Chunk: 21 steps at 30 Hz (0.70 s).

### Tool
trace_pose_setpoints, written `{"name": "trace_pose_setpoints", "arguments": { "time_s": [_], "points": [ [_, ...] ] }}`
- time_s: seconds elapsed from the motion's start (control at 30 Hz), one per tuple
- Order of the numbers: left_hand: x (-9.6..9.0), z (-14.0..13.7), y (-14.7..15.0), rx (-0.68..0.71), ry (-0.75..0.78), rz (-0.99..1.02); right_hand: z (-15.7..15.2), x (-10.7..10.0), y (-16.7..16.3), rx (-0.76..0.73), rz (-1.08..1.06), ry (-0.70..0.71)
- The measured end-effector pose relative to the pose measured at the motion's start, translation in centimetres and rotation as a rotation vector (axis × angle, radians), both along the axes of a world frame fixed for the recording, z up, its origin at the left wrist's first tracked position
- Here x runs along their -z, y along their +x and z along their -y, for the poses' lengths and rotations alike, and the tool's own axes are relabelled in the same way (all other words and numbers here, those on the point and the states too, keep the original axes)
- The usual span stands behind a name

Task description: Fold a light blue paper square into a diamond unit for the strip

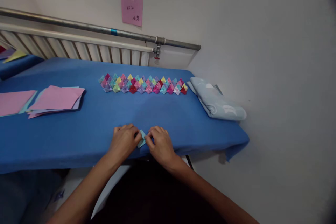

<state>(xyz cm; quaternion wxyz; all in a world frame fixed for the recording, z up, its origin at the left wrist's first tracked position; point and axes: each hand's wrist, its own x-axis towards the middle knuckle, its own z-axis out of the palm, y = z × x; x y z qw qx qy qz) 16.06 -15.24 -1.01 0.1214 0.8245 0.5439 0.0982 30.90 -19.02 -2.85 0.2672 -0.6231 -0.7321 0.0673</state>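
Note:
A small light-teal piece of folded paper (142, 140) lies at the front edge of the blue-covered table (105, 119), between my two hands. My left hand (125, 138) pinches its left side with thumb and fingers. From the other side, my right hand (159, 141) grips the paper's right edge, its fingers curled. Parts of the paper are hidden under the fingertips. Beyond my hands stand rows of small folded paper pieces (141, 87) in pink, red, yellow, purple and teal, set close together.
Stacks of coloured paper sheets (56, 98) and more pink sheets (17, 101) lie at the left. A folded pale-blue cloth (215, 101) rests at the right end against the wall. Behind the table run a radiator (89, 50) and a metal pipe (78, 24), below a pink note (132, 9).

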Motion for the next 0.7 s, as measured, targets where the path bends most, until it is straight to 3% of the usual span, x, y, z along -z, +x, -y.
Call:
{"name": "trace_pose_setpoints", "arguments": {
  "time_s": [0.5, 0.7],
  "points": [
    [0.0, -0.4, -0.4, -0.079, -0.055, 0.050, -0.2, 0.1, 0.1, 0.005, 0.023, -0.020],
    [1.3, -0.6, -1.6, -0.040, 0.073, 0.064, -0.3, 0.0, 0.3, -0.004, 0.008, -0.031]
  ]
}}
